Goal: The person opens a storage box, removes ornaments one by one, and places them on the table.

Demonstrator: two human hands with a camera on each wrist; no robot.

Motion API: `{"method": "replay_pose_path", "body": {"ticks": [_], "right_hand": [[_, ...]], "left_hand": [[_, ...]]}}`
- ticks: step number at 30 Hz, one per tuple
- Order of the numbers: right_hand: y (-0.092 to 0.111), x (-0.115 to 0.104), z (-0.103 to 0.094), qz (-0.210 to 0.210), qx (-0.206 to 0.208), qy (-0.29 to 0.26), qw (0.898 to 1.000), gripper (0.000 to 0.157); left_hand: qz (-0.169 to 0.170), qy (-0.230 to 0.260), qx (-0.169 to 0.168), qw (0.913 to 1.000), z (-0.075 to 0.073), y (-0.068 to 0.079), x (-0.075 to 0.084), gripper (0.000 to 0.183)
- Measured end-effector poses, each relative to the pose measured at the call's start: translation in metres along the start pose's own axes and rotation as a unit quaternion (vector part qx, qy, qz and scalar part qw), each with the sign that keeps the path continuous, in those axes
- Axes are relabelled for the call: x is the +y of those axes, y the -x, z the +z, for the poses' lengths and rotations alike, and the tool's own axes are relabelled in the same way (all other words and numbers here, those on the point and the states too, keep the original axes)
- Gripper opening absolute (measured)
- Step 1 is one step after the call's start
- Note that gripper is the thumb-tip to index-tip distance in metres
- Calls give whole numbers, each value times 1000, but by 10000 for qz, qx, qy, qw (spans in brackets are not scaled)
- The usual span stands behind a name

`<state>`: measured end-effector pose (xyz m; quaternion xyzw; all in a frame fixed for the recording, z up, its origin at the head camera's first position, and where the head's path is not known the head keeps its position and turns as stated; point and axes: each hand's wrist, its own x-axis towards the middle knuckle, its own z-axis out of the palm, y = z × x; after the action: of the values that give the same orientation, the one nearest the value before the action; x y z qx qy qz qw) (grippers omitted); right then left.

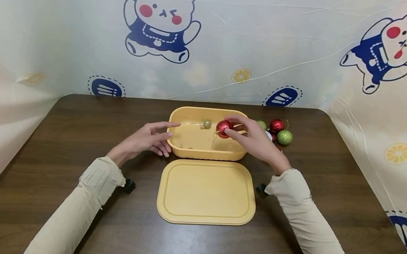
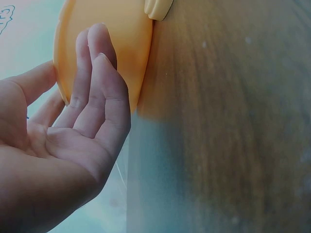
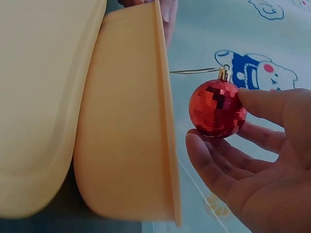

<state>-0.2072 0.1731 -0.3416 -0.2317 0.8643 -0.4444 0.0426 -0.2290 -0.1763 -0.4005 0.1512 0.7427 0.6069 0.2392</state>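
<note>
Over the right part of a yellow plastic box [image 1: 205, 155], my right hand [image 1: 261, 141] pinches a shiny red Christmas ball [image 1: 224, 126] between thumb and fingers. In the right wrist view the red ball [image 3: 217, 109] has a faceted surface, a gold cap and a gold string trailing toward the box rim [image 3: 167, 121]. My left hand [image 1: 143, 138] rests at the box's left end, fingers extended and fingertips at the rim. From the left wrist camera, that hand [image 2: 92, 111] has nothing in its palm. A small gold ball [image 1: 207, 124] lies inside the box.
A yellow lid [image 1: 207, 192] lies flat on the dark wooden table [image 1: 96, 224], just in front of the box. Right of the box sits a cluster of ornaments, including a red ball [image 1: 277, 125] and a green glittery ball [image 1: 285, 137]. A printed cloth [image 1: 232, 31] hangs behind the table.
</note>
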Motion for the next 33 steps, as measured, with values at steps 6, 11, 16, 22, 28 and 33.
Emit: {"method": "replay_pose_path", "body": {"ticks": [6,11,16,22,28,33], "right_hand": [[14,9,-18,-45,254,132,9996,42],[26,19,-38,142,475,247,9985,40],[36,24,-61,549,764,486,9944,41],[45,32,-85,826,814,713,9907,40],[53,45,-102,1008,740,970,9874,39],[61,57,-115,1228,613,1219,9830,41]], "left_hand": [[-11,-24,26,10000,1,-1,-1,54],[-5,-68,18,10000,2,-2,-1,54],[-42,-62,52,10000,1,0,0,53],[-82,-64,62,9999,1,1,1,54],[-31,-61,64,10000,2,0,0,54],[-5,-91,72,9999,1,1,0,54]]}}
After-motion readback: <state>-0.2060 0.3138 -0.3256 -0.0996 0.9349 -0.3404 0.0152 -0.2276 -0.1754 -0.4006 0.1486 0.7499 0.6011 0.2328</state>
